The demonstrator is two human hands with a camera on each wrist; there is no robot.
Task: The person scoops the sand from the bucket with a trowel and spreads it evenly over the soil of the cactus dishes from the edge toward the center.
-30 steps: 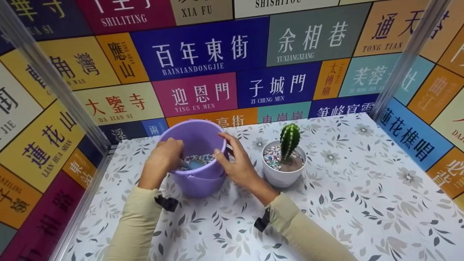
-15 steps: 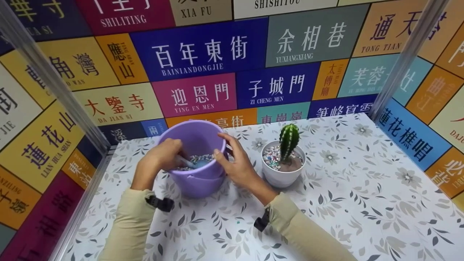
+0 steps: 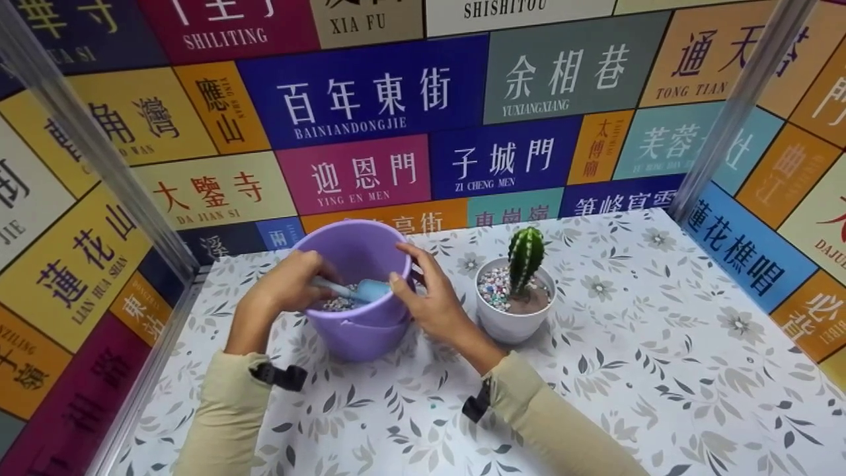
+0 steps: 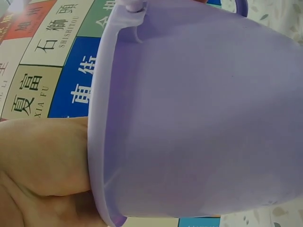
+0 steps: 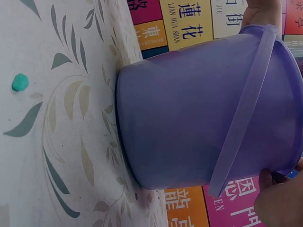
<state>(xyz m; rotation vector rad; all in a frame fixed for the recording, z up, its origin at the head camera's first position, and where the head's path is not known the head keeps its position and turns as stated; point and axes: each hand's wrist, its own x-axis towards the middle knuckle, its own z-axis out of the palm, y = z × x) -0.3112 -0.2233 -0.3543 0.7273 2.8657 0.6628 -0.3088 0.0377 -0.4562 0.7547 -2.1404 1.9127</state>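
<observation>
A purple bucket (image 3: 362, 334) stands on the table, holding small multicoloured pebbles (image 3: 339, 304). Reaching over its near left rim, my left hand (image 3: 287, 281) grips the handle of a light blue shovel (image 3: 374, 289). The shovel's blade lies at the bucket's right inner side, just over the pebbles. My right hand (image 3: 433, 297) holds the bucket's right rim, thumb on the near side and fingers behind. In the left wrist view the bucket wall (image 4: 203, 113) hides the left fingers. The right wrist view shows the bucket's handle (image 5: 244, 113) hanging down its outside.
Right of the bucket, close to my right hand, stands a white pot (image 3: 512, 322) with a green cactus (image 3: 527, 261) in coloured pebbles. A green pebble (image 5: 20, 82) lies on the floral tabletop. Panels with printed signs (image 3: 370, 86) rise behind and at both sides.
My left hand has drawn back to the left, and the shovel has come up from among the pebbles, showing more of its handle and blade. The right hand and bucket stay put.
</observation>
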